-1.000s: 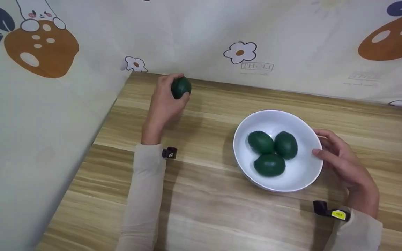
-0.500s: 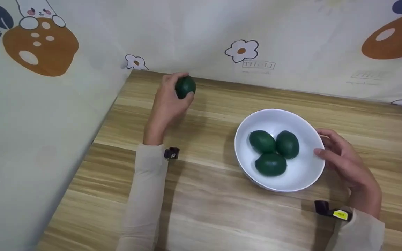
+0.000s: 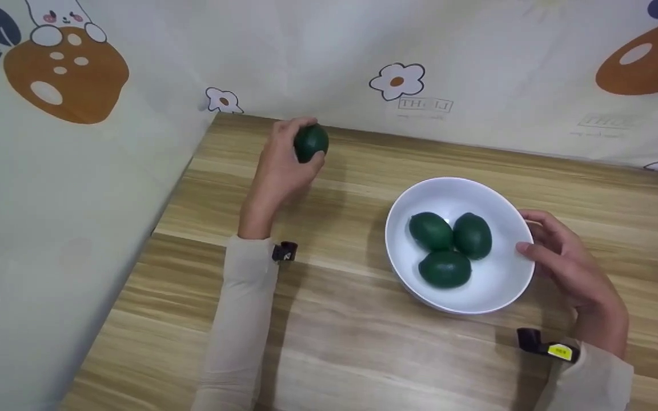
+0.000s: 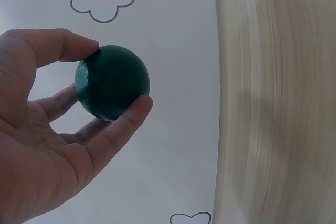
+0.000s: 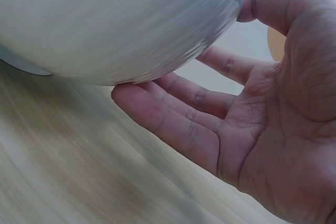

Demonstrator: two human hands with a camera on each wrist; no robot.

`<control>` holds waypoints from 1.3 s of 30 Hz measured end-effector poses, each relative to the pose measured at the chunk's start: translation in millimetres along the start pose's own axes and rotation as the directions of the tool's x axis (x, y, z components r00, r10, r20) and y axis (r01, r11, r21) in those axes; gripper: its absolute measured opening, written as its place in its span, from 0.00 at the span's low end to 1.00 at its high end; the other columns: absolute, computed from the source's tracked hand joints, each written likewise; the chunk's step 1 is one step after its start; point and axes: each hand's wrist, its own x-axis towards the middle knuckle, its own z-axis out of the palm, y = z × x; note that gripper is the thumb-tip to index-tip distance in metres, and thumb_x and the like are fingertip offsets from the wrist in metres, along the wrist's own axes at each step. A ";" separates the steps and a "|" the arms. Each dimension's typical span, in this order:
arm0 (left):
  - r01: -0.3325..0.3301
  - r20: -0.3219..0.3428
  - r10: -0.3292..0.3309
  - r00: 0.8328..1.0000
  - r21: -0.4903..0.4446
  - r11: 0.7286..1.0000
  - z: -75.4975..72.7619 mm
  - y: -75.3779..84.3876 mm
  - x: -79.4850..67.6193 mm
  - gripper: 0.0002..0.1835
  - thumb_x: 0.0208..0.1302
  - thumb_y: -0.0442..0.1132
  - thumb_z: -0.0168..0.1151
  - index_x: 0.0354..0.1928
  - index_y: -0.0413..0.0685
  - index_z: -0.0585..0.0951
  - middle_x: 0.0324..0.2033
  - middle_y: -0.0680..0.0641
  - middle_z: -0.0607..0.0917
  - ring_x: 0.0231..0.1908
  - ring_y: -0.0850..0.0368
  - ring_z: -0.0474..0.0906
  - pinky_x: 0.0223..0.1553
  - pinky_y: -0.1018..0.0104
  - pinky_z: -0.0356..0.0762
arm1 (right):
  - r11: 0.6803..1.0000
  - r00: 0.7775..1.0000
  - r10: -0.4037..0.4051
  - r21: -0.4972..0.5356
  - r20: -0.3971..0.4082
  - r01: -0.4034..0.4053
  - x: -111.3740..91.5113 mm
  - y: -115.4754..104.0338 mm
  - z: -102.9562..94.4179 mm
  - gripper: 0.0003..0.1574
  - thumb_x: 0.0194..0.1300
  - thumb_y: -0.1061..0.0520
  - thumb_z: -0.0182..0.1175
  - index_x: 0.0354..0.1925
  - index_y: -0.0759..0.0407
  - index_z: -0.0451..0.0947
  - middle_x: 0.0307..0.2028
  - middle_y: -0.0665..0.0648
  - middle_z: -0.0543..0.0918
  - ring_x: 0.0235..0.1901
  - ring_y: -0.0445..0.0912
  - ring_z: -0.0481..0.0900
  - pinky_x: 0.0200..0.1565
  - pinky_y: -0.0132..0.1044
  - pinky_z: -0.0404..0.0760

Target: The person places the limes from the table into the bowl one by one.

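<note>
My left hand pinches a dark green lime between thumb and fingers, above the table's far left part. In the left wrist view the lime is held at the fingertips, apart from the wood. A white bowl is right of centre in the head view, with three similar limes touching one another inside. My right hand grips the bowl's right side, thumb at the rim. Seen from the right wrist, the fingers press on the outer wall of the bowl.
The wooden table ends at a pale printed wall covering behind and on the left. Shadows of the left arm and the bowl fall on the wood. Both wrists carry small black cameras.
My left hand has moved a little to the right with the lime. The bowl and right hand appear slightly farther right, as the whole view shifts a little.
</note>
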 end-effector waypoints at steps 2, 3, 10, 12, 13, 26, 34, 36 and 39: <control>0.002 0.006 -0.002 1.000 0.004 1.000 1.7 1.4 -0.8 0.31 0.64 0.43 0.67 0.69 0.60 0.72 0.68 0.43 0.67 0.65 0.46 0.71 0.64 0.46 0.76 | 1.000 1.000 0.004 -0.010 -0.001 -0.005 0.1 0.0 -0.4 0.26 0.73 0.64 0.53 0.66 0.53 0.67 0.57 0.44 0.83 0.46 0.42 0.87 0.43 0.36 0.88; 0.004 0.010 -0.004 1.000 0.006 1.000 2.6 2.2 -1.5 0.31 0.64 0.43 0.67 0.69 0.60 0.71 0.68 0.44 0.67 0.65 0.46 0.71 0.64 0.46 0.76 | 1.000 1.000 0.007 -0.010 0.000 -0.007 0.2 0.1 -0.5 0.26 0.73 0.64 0.53 0.66 0.53 0.67 0.57 0.44 0.83 0.46 0.42 0.87 0.43 0.37 0.88; -0.029 0.023 0.028 0.999 0.019 0.999 8.4 9.1 -5.4 0.30 0.64 0.43 0.67 0.68 0.59 0.72 0.66 0.45 0.68 0.63 0.46 0.72 0.62 0.45 0.77 | 1.000 1.000 0.000 -0.003 -0.006 0.000 -0.1 0.2 0.5 0.26 0.73 0.64 0.53 0.67 0.54 0.67 0.56 0.45 0.83 0.45 0.42 0.88 0.42 0.38 0.88; -0.039 0.030 0.038 0.999 0.019 0.999 9.0 10.7 -6.3 0.30 0.64 0.43 0.67 0.68 0.59 0.72 0.66 0.45 0.69 0.63 0.46 0.72 0.63 0.46 0.76 | 1.000 1.000 -0.006 0.025 -0.002 0.006 -0.2 0.1 1.5 0.26 0.73 0.65 0.53 0.66 0.55 0.67 0.55 0.46 0.83 0.44 0.42 0.88 0.41 0.39 0.89; -0.043 0.033 0.043 0.999 0.016 0.999 9.3 11.4 -6.7 0.30 0.64 0.43 0.67 0.68 0.59 0.73 0.66 0.45 0.69 0.63 0.46 0.72 0.63 0.46 0.76 | 0.999 1.000 -0.007 0.036 0.000 0.007 -0.3 0.1 1.9 0.26 0.73 0.66 0.52 0.66 0.55 0.67 0.55 0.46 0.83 0.44 0.42 0.88 0.41 0.39 0.89; -0.140 0.034 0.139 0.990 0.007 0.990 23.0 22.4 -9.5 0.30 0.62 0.42 0.68 0.67 0.56 0.74 0.64 0.45 0.71 0.63 0.48 0.73 0.63 0.49 0.76 | 1.000 1.000 0.008 -0.016 -0.002 -0.008 -0.3 -1.4 0.7 0.26 0.73 0.63 0.53 0.67 0.52 0.66 0.56 0.44 0.82 0.45 0.42 0.88 0.41 0.40 0.89; -0.153 0.060 0.152 0.987 0.013 0.988 26.5 28.0 -11.4 0.30 0.62 0.43 0.68 0.66 0.59 0.74 0.63 0.45 0.71 0.61 0.50 0.74 0.63 0.50 0.77 | 1.000 1.000 -0.003 -0.009 0.000 0.003 0.1 -1.4 1.7 0.26 0.73 0.63 0.53 0.66 0.53 0.67 0.56 0.44 0.82 0.44 0.43 0.88 0.40 0.41 0.89; -0.154 0.069 0.154 0.986 0.001 0.988 27.0 29.2 -12.5 0.30 0.62 0.43 0.69 0.67 0.59 0.74 0.63 0.45 0.71 0.62 0.50 0.73 0.62 0.50 0.77 | 1.000 1.000 -0.004 -0.008 0.000 0.004 0.0 -1.1 1.9 0.26 0.73 0.63 0.53 0.66 0.53 0.67 0.56 0.44 0.82 0.44 0.43 0.88 0.40 0.41 0.89; -0.161 0.075 0.162 0.984 -0.017 0.987 27.6 30.5 -14.1 0.30 0.62 0.43 0.69 0.66 0.58 0.74 0.63 0.46 0.71 0.62 0.51 0.73 0.62 0.51 0.78 | 1.000 1.000 -0.008 -0.016 -0.003 0.008 -0.2 -0.4 2.0 0.26 0.73 0.63 0.54 0.67 0.53 0.66 0.56 0.44 0.82 0.44 0.42 0.88 0.41 0.40 0.89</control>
